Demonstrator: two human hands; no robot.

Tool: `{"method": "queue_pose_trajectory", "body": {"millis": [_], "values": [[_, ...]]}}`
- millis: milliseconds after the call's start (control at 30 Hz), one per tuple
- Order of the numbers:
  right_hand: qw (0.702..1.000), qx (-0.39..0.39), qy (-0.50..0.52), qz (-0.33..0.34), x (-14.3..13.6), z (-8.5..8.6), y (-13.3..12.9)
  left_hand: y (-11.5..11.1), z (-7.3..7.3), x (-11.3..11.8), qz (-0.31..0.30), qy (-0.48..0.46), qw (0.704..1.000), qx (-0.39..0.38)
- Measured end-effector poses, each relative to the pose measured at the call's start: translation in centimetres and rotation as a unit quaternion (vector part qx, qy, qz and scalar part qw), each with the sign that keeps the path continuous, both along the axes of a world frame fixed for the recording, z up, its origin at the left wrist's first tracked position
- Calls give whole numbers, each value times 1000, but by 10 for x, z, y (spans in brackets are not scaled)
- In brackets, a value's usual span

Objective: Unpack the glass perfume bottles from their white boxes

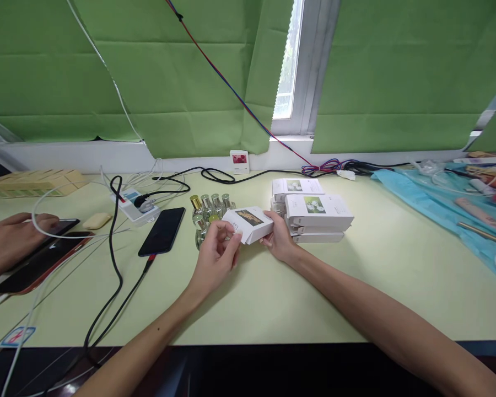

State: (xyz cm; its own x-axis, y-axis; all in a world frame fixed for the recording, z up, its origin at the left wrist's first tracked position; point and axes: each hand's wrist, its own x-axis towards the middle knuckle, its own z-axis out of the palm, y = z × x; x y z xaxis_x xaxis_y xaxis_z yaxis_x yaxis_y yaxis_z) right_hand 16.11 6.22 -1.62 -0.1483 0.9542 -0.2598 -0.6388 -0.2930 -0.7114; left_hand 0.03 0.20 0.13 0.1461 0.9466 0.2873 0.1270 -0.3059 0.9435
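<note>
White carton (251, 225), held two-handed.
My left hand (218, 251) pinches one end, my right hand (280, 238) grips the other, near glass bottles (216, 206).

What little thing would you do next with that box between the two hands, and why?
I'd probably work the box's near left end with the left hand's fingers, keeping the right hand as the steady hold. The left fingers already pinch that end, while the right hand grips the opposite one. Whether the end is open, I can't tell.
</note>
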Motion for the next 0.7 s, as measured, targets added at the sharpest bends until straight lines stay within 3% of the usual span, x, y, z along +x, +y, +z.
{"method": "queue_pose_trajectory", "body": {"millis": [367, 700], "values": [[1000, -7, -5, -6, 0, 0, -1, 3, 0, -1, -17, -13, 1000, -15], [1000, -10, -6, 1, 0, 3, -2, 0, -4, -1, 36, 25, 999, 17]]}}
